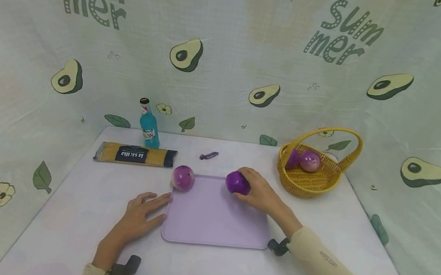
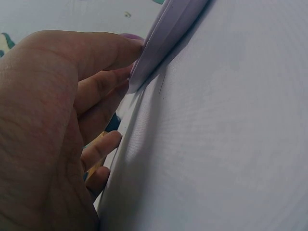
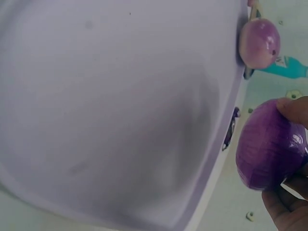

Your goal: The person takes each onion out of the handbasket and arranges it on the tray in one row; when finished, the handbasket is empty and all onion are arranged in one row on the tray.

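Note:
My right hand (image 1: 257, 190) grips a round, glossy dark purple onion-like vegetable (image 1: 237, 183) over the far right part of a lilac tray (image 1: 212, 219). In the right wrist view, thumb and fingers hold this vegetable (image 3: 269, 147) from opposite sides. A pinkish-purple round fruit or vegetable (image 1: 183, 178) with a paler side sits at the tray's far left corner. Beside the tray's left edge, my left hand (image 1: 141, 216) has its fingers extended, fingertips right at the rim. The left wrist view shows its thumb against the tray rim (image 2: 159, 48).
Right of the tray stands a yellow wicker basket (image 1: 304, 189) with a tall handle, holding purple pieces (image 1: 310, 161). A pasta packet (image 1: 134, 155) lies at the back left before a blue bottle (image 1: 149, 125). A small dark purple item (image 1: 208, 155) lies behind the tray.

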Tool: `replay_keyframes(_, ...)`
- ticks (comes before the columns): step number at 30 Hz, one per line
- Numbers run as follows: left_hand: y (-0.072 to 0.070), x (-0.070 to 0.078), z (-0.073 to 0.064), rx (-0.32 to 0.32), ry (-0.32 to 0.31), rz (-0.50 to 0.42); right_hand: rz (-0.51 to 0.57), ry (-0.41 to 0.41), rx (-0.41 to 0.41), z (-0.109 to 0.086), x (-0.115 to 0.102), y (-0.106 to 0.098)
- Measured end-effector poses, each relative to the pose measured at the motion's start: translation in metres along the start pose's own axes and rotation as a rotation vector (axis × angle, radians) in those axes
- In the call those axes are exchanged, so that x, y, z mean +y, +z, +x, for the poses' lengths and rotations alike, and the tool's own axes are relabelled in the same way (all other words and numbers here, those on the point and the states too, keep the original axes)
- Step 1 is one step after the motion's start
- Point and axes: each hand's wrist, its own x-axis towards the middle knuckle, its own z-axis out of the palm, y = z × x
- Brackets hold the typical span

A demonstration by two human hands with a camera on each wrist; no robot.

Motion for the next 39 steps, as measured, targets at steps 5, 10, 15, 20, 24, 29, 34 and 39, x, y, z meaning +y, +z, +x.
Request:
replay_keyframes(5, 0.0, 0.0, 0.0, 0.003, 0.006, -0.003, 0.019, -0.009, -0.001, 0.002, -0.001, 0.004)
replay_keyframes(10, 0.0, 0.0, -0.001, 0.01, 0.016, 0.001, 0.031, -0.014, -0.005, 0.003, -0.004, 0.007)
replay_keyframes(15, 0.001, -0.001, -0.001, 0.008, 0.016, -0.003, 0.041, -0.022, -0.005, 0.005, -0.008, 0.011)
replay_keyframes(20, 0.001, -0.001, -0.001, -0.004, 0.004, 0.002, 0.036, -0.03, -0.012, 0.008, -0.012, 0.014)
replay_keyframes(24, 0.0, 0.0, 0.0, -0.012, -0.003, 0.002, 0.024, -0.036, -0.012, 0.011, -0.016, 0.015)
replay_keyframes(29, -0.001, 0.001, 0.0, -0.012, -0.01, -0.002, 0.029, -0.045, -0.018, 0.015, -0.021, 0.018)
replay_keyframes(34, -0.001, 0.002, 0.0, -0.008, 0.002, 0.004, 0.037, -0.039, -0.031, 0.017, -0.022, 0.021)
replay_keyframes(39, 0.0, 0.002, 0.0, -0.003, 0.004, 0.008, 0.039, -0.04, -0.041, 0.02, -0.023, 0.024)
